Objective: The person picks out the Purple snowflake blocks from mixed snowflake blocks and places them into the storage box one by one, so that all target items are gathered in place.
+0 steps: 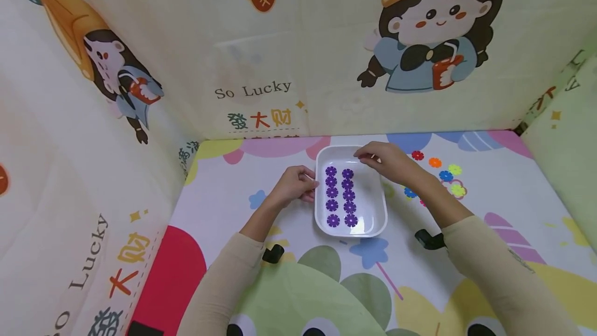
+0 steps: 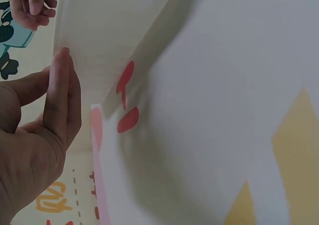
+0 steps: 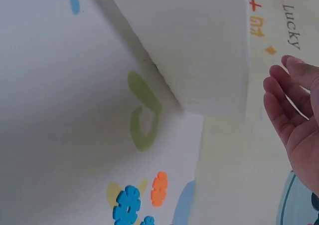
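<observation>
A white rectangular tray (image 1: 370, 206) stands on the table with two columns of purple flower-shaped discs (image 1: 331, 192) lying flat inside, towards its left half. At the tray's left side is my left hand (image 1: 296, 184); in the left wrist view its fairly straight fingers (image 2: 61, 88) rest against the outer wall. My right hand (image 1: 387, 161) hovers over the far right corner of the tray, fingers loosely bent. In the right wrist view that hand (image 3: 296, 103) has thumb and fingertips close together, and no disc shows between them.
Right of the tray, partly behind my right forearm, lie loose flower discs: a red one (image 1: 417, 155), an orange one (image 1: 435, 162), a blue one (image 1: 445, 176) and others. A printed cloth (image 1: 345, 113) hangs along the table's back edge. The tabletop (image 1: 406, 258) has cartoon prints.
</observation>
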A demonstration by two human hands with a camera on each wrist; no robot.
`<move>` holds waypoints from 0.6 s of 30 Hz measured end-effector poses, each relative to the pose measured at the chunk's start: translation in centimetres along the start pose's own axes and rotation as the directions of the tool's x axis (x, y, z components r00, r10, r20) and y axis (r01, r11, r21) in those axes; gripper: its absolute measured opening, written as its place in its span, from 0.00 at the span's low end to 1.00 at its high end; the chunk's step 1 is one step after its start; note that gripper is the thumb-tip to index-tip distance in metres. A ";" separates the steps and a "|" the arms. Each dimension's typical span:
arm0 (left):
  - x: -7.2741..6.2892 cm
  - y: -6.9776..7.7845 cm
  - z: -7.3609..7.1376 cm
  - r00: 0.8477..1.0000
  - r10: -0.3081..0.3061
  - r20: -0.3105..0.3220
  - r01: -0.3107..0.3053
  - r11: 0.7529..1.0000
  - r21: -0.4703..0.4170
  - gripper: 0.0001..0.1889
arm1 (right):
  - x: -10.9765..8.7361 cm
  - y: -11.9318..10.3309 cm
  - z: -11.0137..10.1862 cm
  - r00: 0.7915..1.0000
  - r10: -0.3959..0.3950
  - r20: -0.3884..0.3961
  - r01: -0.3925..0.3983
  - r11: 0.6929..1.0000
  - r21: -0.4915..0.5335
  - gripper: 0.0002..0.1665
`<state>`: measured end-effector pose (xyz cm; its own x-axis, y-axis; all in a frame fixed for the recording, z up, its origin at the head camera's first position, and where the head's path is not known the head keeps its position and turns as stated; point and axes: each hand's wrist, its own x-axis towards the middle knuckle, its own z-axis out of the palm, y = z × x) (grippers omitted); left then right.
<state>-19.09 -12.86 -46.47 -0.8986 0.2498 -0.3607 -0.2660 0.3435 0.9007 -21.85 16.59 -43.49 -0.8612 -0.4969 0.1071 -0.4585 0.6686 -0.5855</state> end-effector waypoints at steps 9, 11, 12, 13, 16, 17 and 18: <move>-0.5 0.1 -0.2 1.000 0.016 -0.027 -0.014 0.997 0.072 0.13 | -2.2 -0.2 -1.9 0.997 0.043 -0.066 -0.043 0.999 0.001 0.17; -0.8 0.1 -0.5 0.998 0.037 -0.042 -0.033 0.996 0.082 0.13 | -2.8 -0.4 -2.4 0.995 0.048 -0.082 -0.049 0.999 -0.014 0.17; -0.9 0.2 -0.6 0.997 0.053 -0.054 -0.047 0.994 0.095 0.13 | -3.0 -0.5 -2.6 0.994 0.054 -0.093 -0.056 0.998 -0.019 0.17; -1.1 0.3 -0.8 0.995 0.070 -0.067 -0.062 0.991 0.115 0.13 | -3.3 -0.6 -2.9 0.993 0.061 -0.104 -0.064 0.998 -0.028 0.17; -1.9 0.6 -1.4 0.986 0.128 -0.107 -0.106 0.975 0.194 0.16 | -4.2 -0.8 -3.6 0.985 0.084 -0.148 -0.095 0.993 -0.065 0.19; -2.2 0.8 -1.6 0.981 0.149 -0.121 -0.118 0.965 0.235 0.17 | -4.5 -0.8 -3.8 0.982 0.088 -0.166 -0.103 0.991 -0.088 0.19; -2.5 1.0 -1.8 0.976 0.169 -0.136 -0.125 0.951 0.282 0.18 | -4.8 -0.8 -4.0 0.980 0.086 -0.180 -0.108 0.988 -0.112 0.20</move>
<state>-17.74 -14.81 -44.26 -0.9695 0.1791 -0.1672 -0.0419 0.5510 0.8334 -18.22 20.62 -40.33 -0.9229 -0.3297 0.1989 -0.3849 0.7760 -0.4997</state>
